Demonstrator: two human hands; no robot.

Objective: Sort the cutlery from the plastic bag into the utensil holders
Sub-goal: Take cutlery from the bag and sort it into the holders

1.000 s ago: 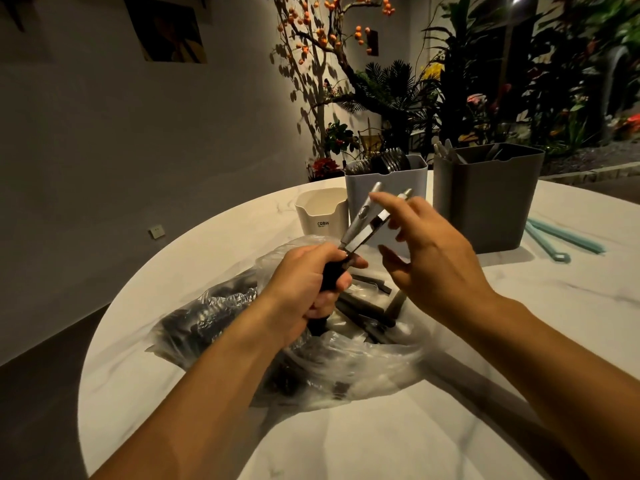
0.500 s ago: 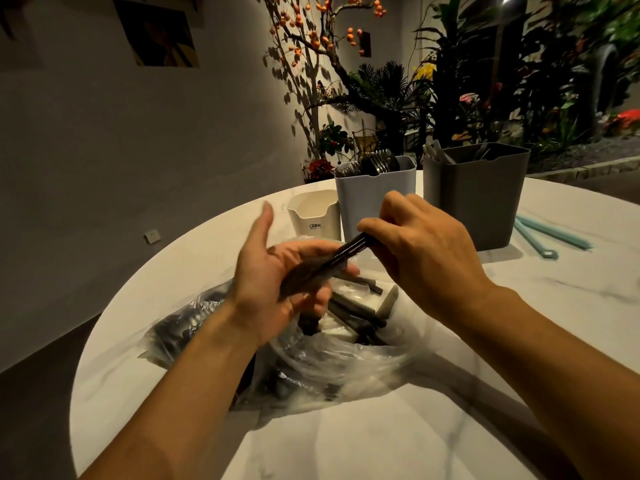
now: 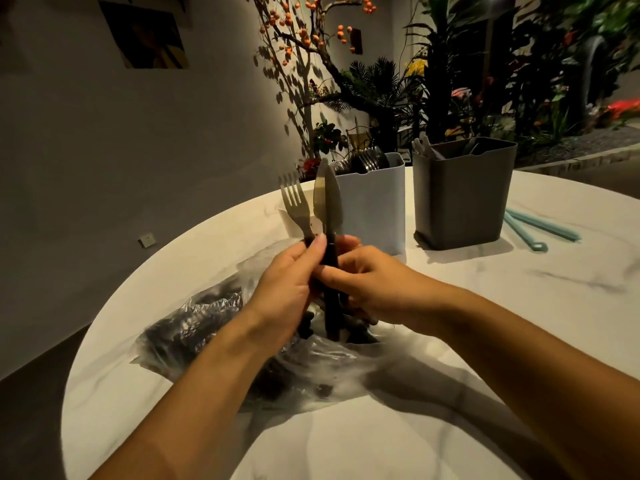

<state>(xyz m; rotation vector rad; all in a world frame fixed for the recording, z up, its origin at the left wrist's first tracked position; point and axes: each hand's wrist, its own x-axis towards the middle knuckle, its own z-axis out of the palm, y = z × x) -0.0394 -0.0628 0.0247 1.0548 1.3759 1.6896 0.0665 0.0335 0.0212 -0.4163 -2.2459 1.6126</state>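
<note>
Head view, sorting in progress. Left hand (image 3: pixel 287 289) holds a fork (image 3: pixel 294 206) & a knife (image 3: pixel 328 202) upright by their dark handles, thumb pressed across the front; tines & blade point up, side by side, near touching. A second blade edge seems to sit against the knife, but can't tell if it is a separate piece. Right hand (image 3: pixel 363 282) is at the same handles from the other side, fingers curled onto the knife's handle; grip is narrow, on the handle, tho exactly which handle each finger pinches can't be told.

Plastic bag (image 3: pixel 214 323) lies crumpled on the table (image 3: pixel 450 393) directly under both hands, mouth toward the person, w/ more dark-handled cutlery inside. Behind the hands, three holders: small cream holder (image 3: pixel 289 226), mostly hidden by the fork; white holder (image 3: pixel 372 202) w/ spoon bowls showing above the rim; grey holder (image 3: pixel 462 192) w/ some pale pieces inside, type unclear. Two pale green sticks (image 3: pixel 530 230) lie on the table right of the grey holder.

Step in hand (judged): separating a mixed bundle by type. Next move calls for the right hand to draw the knife clear w/o dragging the fork, then carry it to the holder of its kind; which holder takes knives can't be read here.
</note>
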